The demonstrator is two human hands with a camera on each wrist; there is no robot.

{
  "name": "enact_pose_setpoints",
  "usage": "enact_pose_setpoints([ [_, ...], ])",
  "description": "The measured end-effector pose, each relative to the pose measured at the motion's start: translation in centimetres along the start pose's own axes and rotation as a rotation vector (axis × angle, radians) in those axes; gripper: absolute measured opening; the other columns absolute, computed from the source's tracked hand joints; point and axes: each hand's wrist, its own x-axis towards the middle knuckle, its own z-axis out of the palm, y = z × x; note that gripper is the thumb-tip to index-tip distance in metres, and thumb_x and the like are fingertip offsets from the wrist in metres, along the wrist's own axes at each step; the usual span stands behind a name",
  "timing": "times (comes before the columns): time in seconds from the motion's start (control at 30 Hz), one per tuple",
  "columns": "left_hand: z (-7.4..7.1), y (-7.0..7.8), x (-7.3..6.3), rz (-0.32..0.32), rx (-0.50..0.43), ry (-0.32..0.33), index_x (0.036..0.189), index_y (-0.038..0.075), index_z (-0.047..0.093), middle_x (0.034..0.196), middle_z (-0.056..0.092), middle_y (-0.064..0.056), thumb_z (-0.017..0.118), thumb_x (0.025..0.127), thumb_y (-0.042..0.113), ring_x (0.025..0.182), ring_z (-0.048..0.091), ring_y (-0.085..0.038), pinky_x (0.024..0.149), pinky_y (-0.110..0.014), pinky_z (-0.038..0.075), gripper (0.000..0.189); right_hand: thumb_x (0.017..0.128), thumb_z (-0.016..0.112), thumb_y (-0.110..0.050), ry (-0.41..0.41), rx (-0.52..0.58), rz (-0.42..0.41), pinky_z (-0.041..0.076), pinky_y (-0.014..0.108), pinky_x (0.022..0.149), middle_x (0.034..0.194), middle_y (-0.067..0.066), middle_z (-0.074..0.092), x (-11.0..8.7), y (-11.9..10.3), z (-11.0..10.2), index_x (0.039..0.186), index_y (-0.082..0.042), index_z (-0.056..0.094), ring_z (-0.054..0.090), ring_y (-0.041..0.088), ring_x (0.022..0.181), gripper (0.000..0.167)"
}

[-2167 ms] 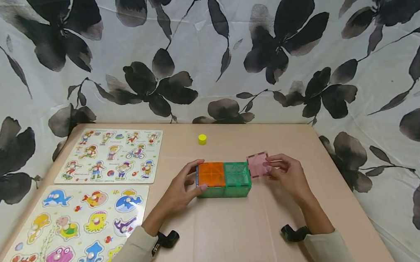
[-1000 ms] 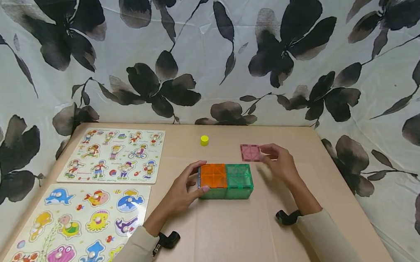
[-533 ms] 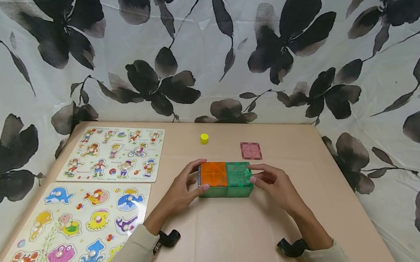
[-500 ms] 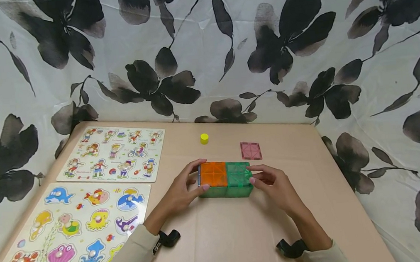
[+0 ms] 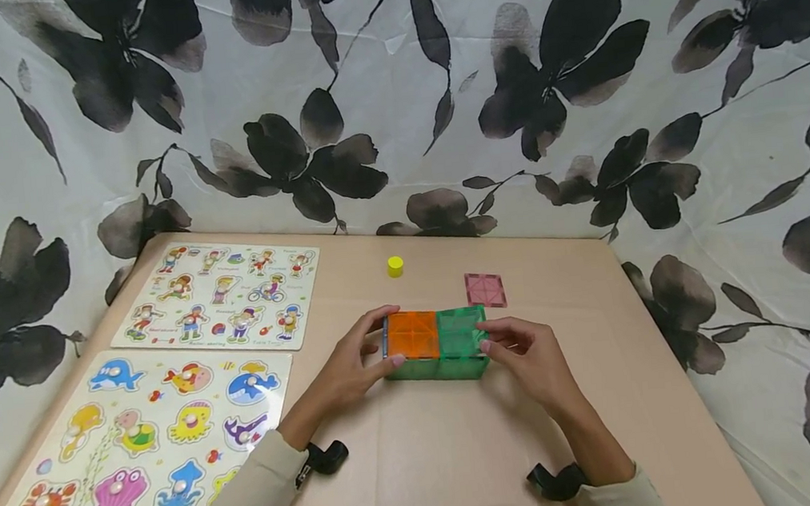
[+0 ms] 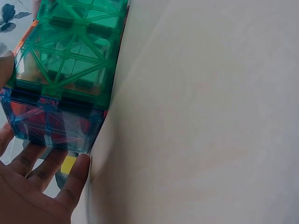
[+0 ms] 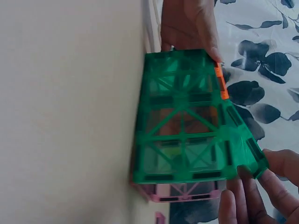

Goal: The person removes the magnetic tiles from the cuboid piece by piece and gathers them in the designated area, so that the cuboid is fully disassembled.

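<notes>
Puzzle boards [image 5: 156, 443] mark a play table [image 5: 451, 450].

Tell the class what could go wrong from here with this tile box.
The green top tile, pinched by the right hand, tilts up; lifting it might pull the adjoining orange tile loose. The left hand holds only the opposite end, so the box could twist apart. The loose pink tile lies just behind and might get knocked.

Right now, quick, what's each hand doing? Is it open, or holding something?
Left hand: holding the tile box at its orange-topped end.
Right hand: pinching the green top tile, which is tilted up.
</notes>
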Motion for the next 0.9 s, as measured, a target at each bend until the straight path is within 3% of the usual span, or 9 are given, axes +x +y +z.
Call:
enact_pose_setpoints([
  [0.27, 0.1, 0.2, 0.0, -0.005, -0.006, -0.002, 0.16, 0.036, 0.039, 0.168, 0.042, 0.001, 0.077, 0.099, 0.023, 0.155, 0.042, -0.033, 0.122, -0.064, 0.041, 0.073, 0.097, 0.077, -0.006, 0.046, 0.061, -0.025, 0.063, 0.022, 0.079, 0.104, 0.016, 0.076, 0.1, -1.6, -0.3, 0.121, -0.007, 0.08, 0.072, 0.016, 0.086, 0.024],
  [0.5, 0.1, 0.3, 0.0, -0.009, 0.002, -0.002, 0.162, 0.027, 0.039, 0.168, 0.042, 0.0, 0.077, 0.1, 0.024, 0.155, 0.041, -0.034, 0.122, -0.065, 0.04, 0.073, 0.099, 0.073, -0.002, 0.101, 0.102, -0.019, 0.065, 0.025, 0.081, 0.108, 0.021, 0.075, 0.9, -1.9, -1.9, 0.124, 0.0, 0.076, 0.076, 0.019, 0.082, 0.026],
  [0.7, 0.0, 0.2, 0.0, -0.012, 0.009, 0.001, 0.16, 0.037, 0.039, 0.168, 0.042, 0.001, 0.077, 0.099, 0.025, 0.156, 0.041, -0.033, 0.122, -0.065, 0.04, 0.072, 0.101, 0.07, -0.002, 0.168, 0.142, 0.034, 0.065, 0.025, 0.085, 0.114, 0.008, 0.074, 2.3, 0.0, -4.6, 0.131, 0.002, 0.072, 0.078, 0.013, 0.089, 0.031],
  [0.9, 0.1, 0.2, 0.0, -0.013, -0.003, -0.004, 0.161, 0.034, 0.039, 0.168, 0.042, -0.004, 0.077, 0.1, 0.024, 0.155, 0.042, -0.036, 0.122, -0.066, 0.04, 0.072, 0.103, 0.066, -0.001, 0.238, 0.201, 0.163, 0.064, 0.022, 0.088, 0.115, -0.001, 0.069, 4.0, 3.2, -7.5, 0.142, 0.002, 0.065, 0.075, 0.007, 0.093, 0.039],
])
